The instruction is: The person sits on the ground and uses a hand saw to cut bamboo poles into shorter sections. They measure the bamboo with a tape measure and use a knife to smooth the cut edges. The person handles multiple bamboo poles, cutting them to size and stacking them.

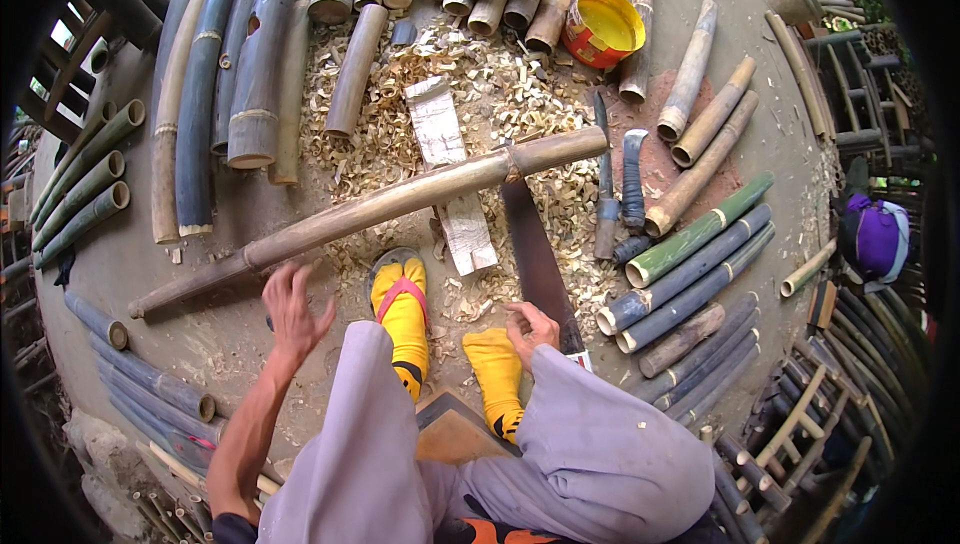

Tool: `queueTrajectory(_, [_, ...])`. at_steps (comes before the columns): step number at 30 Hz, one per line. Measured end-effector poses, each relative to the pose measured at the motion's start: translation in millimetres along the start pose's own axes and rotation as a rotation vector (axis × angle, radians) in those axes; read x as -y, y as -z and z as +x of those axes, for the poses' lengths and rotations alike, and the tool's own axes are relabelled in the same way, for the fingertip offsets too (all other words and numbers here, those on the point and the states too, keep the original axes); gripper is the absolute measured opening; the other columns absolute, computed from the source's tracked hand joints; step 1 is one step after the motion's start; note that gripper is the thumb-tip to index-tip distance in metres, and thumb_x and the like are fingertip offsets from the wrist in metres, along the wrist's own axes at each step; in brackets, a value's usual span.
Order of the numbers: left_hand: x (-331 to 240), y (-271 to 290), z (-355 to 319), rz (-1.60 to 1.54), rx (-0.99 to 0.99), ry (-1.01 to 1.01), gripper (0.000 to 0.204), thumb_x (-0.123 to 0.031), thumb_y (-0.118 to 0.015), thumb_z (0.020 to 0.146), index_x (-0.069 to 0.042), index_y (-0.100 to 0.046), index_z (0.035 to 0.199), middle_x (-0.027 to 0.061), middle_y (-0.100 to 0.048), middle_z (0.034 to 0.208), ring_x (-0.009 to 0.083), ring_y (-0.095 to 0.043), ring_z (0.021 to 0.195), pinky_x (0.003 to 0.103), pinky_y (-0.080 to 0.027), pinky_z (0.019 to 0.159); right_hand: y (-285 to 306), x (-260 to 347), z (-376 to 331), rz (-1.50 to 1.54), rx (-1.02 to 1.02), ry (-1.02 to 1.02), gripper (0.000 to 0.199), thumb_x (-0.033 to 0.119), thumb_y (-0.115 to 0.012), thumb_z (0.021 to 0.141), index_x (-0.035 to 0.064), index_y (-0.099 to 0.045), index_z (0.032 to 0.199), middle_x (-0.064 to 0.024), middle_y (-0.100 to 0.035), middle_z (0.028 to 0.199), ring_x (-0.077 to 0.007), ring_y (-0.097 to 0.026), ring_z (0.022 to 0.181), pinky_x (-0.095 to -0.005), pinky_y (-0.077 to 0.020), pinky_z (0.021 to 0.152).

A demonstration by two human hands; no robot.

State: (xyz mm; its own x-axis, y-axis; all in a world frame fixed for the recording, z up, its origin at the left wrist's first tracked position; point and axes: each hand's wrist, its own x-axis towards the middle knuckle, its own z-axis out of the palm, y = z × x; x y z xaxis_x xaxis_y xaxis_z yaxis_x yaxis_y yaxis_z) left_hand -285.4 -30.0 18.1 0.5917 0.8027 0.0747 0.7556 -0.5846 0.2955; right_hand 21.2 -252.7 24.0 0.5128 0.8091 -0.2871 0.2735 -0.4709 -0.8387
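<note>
Item 1: my left hand (293, 309), raised above the ground with fingers spread wide, gripping nothing. It hovers just below the long bamboo pole (370, 214), apart from it.

Item 2: my right hand (530, 329), fingers curled down at the handle end of a handsaw (538, 262). I cannot tell whether it fully grips the handle or only rests on it.

Item 3: the long bamboo pole, tan and weathered, lying diagonally from lower left to upper right across a flat pale wooden block (450, 174). The saw blade runs from my right hand up to meet the pole near a node at its thicker end.

Item 4: my feet in yellow socks; the left foot (403, 314) wears a sandal with a red strap and sits just beneath the pole, the right foot (497, 376) beside my right hand.

Item 5: wood shavings (500, 104), pale, spread thick around the block.

Item 6: a red tub with yellow inside (603, 27), at the top, among bamboo ends.

Item 7: cut bamboo lengths, dark grey-blue at upper left (200, 114), green and grey at right (700, 264).

Item 8: a knife with wrapped handle (633, 179), right of the pole's end.
</note>
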Motion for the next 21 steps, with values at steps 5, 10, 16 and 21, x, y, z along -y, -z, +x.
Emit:
queueTrajectory(5, [59,-5,-84,-0.036,0.3,0.359,0.065,-0.012,-0.073,0.059,-0.01,-0.052,0.12,0.0158,-0.052,0.114,0.0367,-0.043,0.117,0.046,-0.035,0.099,-1,2,9,0.013,0.03,0.018,0.025,0.001,-0.062,0.082,0.0033,-0.065,0.106,-0.0059,-0.061,0.077,-0.0104,-0.056,0.061,-0.0249,-0.0472,0.058])
queueTrajectory(10, [13,-5,-30,-0.536,0.098,0.474,0.063,-0.013,-0.07,0.054,-0.007,-0.055,0.116,0.013,-0.053,0.103,0.0323,-0.052,0.1,0.04,-0.042,0.091,15,23,33,0.056,0.093,0.002,0.026,0.004,-0.062,0.084,0.0032,-0.064,0.111,-0.0075,-0.065,0.083,-0.011,-0.061,0.068,-0.025,-0.0504,0.064])
queueTrajectory(16, [-116,17,91,-0.746,0.544,0.105,0.041,-0.025,-0.073,0.071,-0.004,-0.065,0.104,0.0134,-0.063,0.097,0.0286,-0.061,0.093,0.036,-0.047,0.087,5,71,80,0.369,0.26,0.089,0.04,0.01,-0.066,0.085,0.0033,-0.057,0.123,-0.0059,-0.064,0.083,-0.0086,-0.06,0.069,-0.0242,-0.0506,0.062])
queueTrajectory(21, [-150,7,117,-0.609,0.561,-0.14,0.045,-0.029,-0.072,0.073,-0.001,-0.062,0.107,0.0169,-0.065,0.101,0.0327,-0.061,0.097,0.041,-0.047,0.088,0,68,85,0.324,0.242,0.122,0.028,0.008,-0.068,0.083,0.0027,-0.063,0.111,-0.003,-0.06,0.078,-0.0066,-0.055,0.068,-0.0228,-0.047,0.06])
